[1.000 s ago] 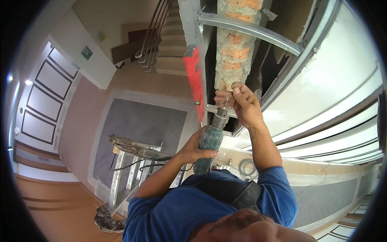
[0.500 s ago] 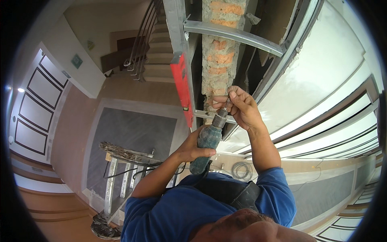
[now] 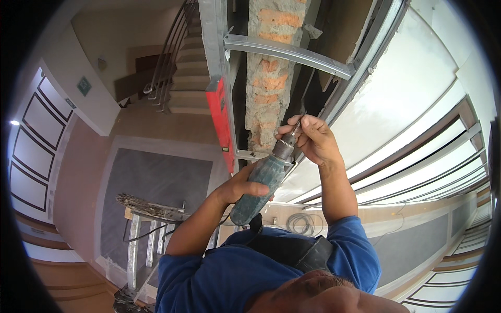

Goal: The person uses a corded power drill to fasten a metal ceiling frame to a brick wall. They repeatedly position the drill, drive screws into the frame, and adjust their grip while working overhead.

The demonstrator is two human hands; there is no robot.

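A teal, dusty power drill (image 3: pixel 259 180) is in front of my chest, with its chuck (image 3: pixel 284 148) pointing up and to the right. My left hand (image 3: pixel 239 187) is wrapped round its body, thumb across the casing. My right hand (image 3: pixel 317 140) pinches the thin metal bit (image 3: pixel 297 128) ahead of the chuck; whether a screw sits at its tip is too small to tell. Both hands are before a metal stud frame (image 3: pixel 215 36). A red spirit level (image 3: pixel 219 117) stands upright along its left stud. Behind the frame rises a rough brick and mortar column (image 3: pixel 267 86).
A metal crosspiece (image 3: pixel 289 51) spans the frame above my hands. A white wall panel (image 3: pixel 386 109) adjoins it on the right. At lower left is a ladder (image 3: pixel 134 250) with a worn board (image 3: pixel 148 206) on top. A coiled cable (image 3: pixel 303 223) lies on the floor; stairs (image 3: pixel 190 78) rise at far left.
The view has shifted, so the frame, level and column appear further left. The drill leans a little more, its handle end lower left. Both hands keep their hold.
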